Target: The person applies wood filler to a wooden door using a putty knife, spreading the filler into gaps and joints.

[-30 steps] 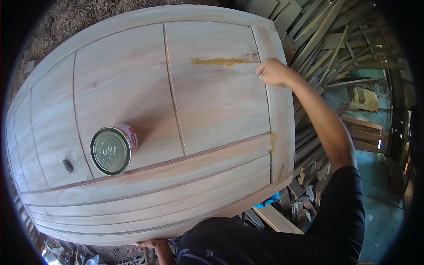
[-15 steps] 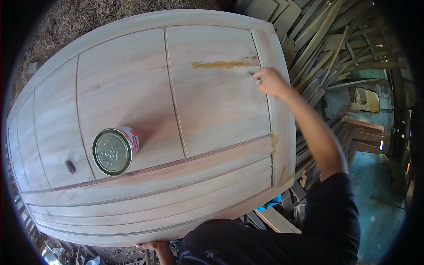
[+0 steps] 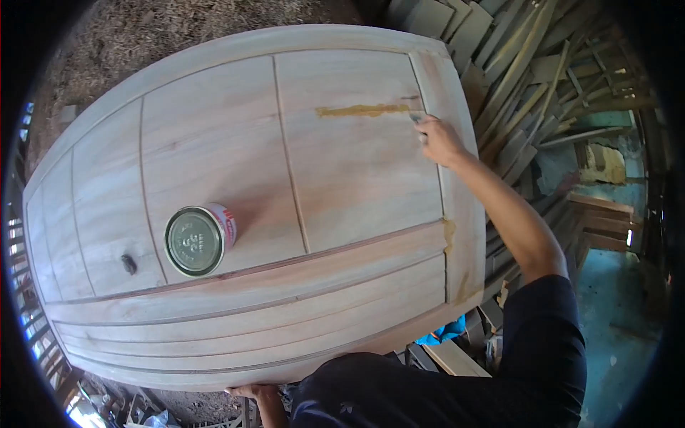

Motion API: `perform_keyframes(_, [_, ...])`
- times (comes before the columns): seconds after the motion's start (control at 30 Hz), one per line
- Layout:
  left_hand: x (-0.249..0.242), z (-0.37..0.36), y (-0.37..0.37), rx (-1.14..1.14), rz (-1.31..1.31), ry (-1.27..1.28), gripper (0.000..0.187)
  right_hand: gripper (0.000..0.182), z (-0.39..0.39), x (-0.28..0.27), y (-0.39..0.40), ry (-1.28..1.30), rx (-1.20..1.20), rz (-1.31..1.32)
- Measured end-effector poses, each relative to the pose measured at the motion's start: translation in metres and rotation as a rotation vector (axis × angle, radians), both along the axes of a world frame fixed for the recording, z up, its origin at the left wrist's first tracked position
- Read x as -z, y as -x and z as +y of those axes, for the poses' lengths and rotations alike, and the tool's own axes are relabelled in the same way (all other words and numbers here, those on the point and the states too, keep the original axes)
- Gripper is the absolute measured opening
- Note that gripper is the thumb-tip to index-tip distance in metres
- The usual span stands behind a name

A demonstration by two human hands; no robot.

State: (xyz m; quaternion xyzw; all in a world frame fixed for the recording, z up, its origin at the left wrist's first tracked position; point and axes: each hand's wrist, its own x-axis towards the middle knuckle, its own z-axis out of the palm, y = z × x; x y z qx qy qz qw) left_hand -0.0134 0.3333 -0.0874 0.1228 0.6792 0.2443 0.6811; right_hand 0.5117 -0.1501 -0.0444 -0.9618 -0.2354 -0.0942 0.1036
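My right hand (image 3: 439, 140) is closed on a small flat scraper (image 3: 416, 117), whose blade touches the wooden panel at the right end of a yellowish-brown streak of filler (image 3: 364, 110). My left hand (image 3: 251, 391) is at the near lower edge of the large grooved wooden panel (image 3: 214, 143), partly hidden by that edge; its grip cannot be made out. A round tin with a metal lid (image 3: 194, 242) stands on the panel left of centre. Left of it lies a small dark object (image 3: 128, 264).
Stacked wood offcuts (image 3: 499, 71) fill the area beyond the panel's right end. A blue cloth or bag (image 3: 442, 332) lies below the lower right corner. Wood shavings (image 3: 193, 21) cover the ground at the top left. A bluish floor (image 3: 614, 321) shows at right.
The whole view has shifted slightly, with the panel and tin now a little further right. My right hand stays near the streak's right end, its scraper now closer to the streak.
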Motion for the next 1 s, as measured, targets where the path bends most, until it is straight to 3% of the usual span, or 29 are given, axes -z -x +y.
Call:
perform_keyframes(0.07, [0.013, 0.003, 0.012, -0.001, 0.013, -0.025, 0.101, 0.027, 0.009, -0.051, -0.024, 0.517, 0.042, 0.661])
perform_keyframes(0.1, [0.015, 0.003, 0.019, 0.001, 0.022, -0.033, 0.101, 0.02, 0.042, -0.093, -0.028, 0.424, 0.371, 0.974])
perform_keyframes(0.13, [0.013, 0.008, 0.022, 0.011, 0.028, -0.043, 0.1, 0.02, 0.035, -0.074, -0.029, 0.408, 0.361, 0.974])
perform_keyframes(0.2, [0.007, 0.005, 0.016, -0.005, -0.037, -0.073, 0.101, 0.02, 0.012, -0.019, -0.038, 0.031, 0.22, 0.266])
perform_keyframes(0.27, [0.031, 0.015, 0.042, 0.042, -0.119, -0.101, 0.104, 0.015, 0.036, -0.011, 0.001, 0.051, 0.207, 0.274])
perform_keyframes(0.33, [0.016, 0.008, 0.026, 0.027, -0.13, -0.097, 0.104, 0.014, 0.036, -0.011, 0.013, 0.358, 0.106, 0.394])
perform_keyframes(0.37, [0.006, 0.005, 0.022, 0.014, -0.131, -0.078, 0.104, 0.011, 0.08, -0.085, 0.013, 0.557, 0.119, 0.643])
perform_keyframes(0.4, [0.009, 0.005, 0.025, 0.002, -0.135, -0.098, 0.104, 0.011, 0.075, -0.081, 0.008, 0.542, 0.101, 0.635])
perform_keyframes(0.47, [0.021, 0.008, 0.031, -0.034, -0.152, -0.094, 0.103, 0.009, 0.047, -0.051, -0.014, 0.059, 0.23, 0.2])
perform_keyframes(0.53, [0.018, 0.007, 0.032, -0.056, -0.167, -0.16, 0.101, 0.01, 0.027, 0.033, 0.015, 0.035, 0.266, -0.069])
perform_keyframes(0.6, [0.048, 0.018, 0.059, 0.049, -0.387, -0.244, 0.098, 0.018, 0.043, 0.002, 0.039, 0.383, 0.18, 0.326])
perform_keyframes(0.63, [0.031, 0.012, 0.05, 0.062, -0.128, -0.228, 0.091, 0.028, 0.044, -0.021, 0.04, 0.441, 0.047, 0.558])
perform_keyframes(0.7, [0.023, 0.019, 0.055, 0.099, -0.046, -0.258, 0.087, 0.038, 0.079, -0.111, 0.079, 0.006, 0.288, 1.131])
perform_keyframes(0.77, [0.047, 0.028, 0.069, 0.117, 0.024, -0.271, 0.082, 0.034, 0.089, -0.137, 0.123, -0.271, 0.236, 0.928])
perform_keyframes(0.83, [0.086, 0.05, 0.104, 0.339, -0.006, -0.612, 0.072, 0.036, 0.087, -0.124, 0.168, -0.589, 0.217, 0.878])
perform_keyframes(0.9, [0.024, 0.031, 0.053, 0.189, 0.247, -0.787, 0.067, 0.038, 0.091, -0.12, 0.217, -0.87, 0.225, 0.925])
perform_keyframes(0.97, [-0.01, 0.02, 0.017, 0.48, 0.82, -1.063, 0.07, 0.04, 0.082, -0.107, 0.262, -0.988, 0.222, 0.987])
perform_keyframes(1.0, [-0.029, 0.015, -0.006, 0.529, 0.654, -1.163, 0.075, 0.038, 0.081, -0.096, 0.287, -1.099, 0.233, 0.953])
